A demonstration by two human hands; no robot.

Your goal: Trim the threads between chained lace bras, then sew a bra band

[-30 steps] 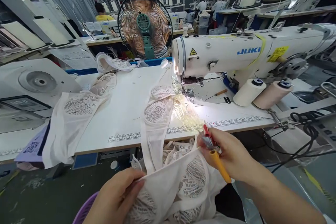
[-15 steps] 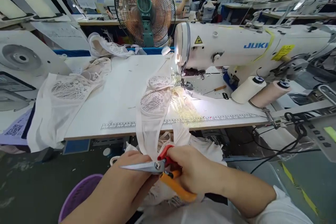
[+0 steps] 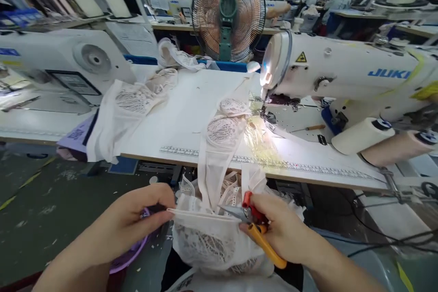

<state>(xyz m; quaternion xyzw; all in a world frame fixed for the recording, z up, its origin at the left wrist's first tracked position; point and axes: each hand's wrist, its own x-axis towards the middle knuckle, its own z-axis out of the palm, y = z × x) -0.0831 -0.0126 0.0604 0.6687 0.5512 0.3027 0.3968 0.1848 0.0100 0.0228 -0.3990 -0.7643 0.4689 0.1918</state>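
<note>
Between thumb and fingers my left hand point(image 3: 147, 219) pinches the left end of the edge of a white lace bra point(image 3: 205, 242), which lies over my lap. My right hand point(image 3: 277, 223) is wrapped around scissors point(image 3: 265, 244) with one red and one orange handle. Their blades point left, over the bra's stretched edge, and my right fingertips seem to touch that edge too. Another lace bra piece point(image 3: 224, 132) runs from beside the sewing machine point(image 3: 328, 66) down over the table edge towards my lap.
A second sewing machine point(image 3: 68, 64) stands at the left, with a lace bra point(image 3: 126, 105) beside it. A fan point(image 3: 227, 18) stands behind the table point(image 3: 181, 114). Thread cones point(image 3: 362, 136) and a wooden-handled tool point(image 3: 313, 127) lie at the right. A purple basket point(image 3: 132, 255) is on the floor.
My hands have moved apart, my left hand going left with the bra's edge, which now stretches between them. The scissors have moved right with my right hand. The view has swung left.
</note>
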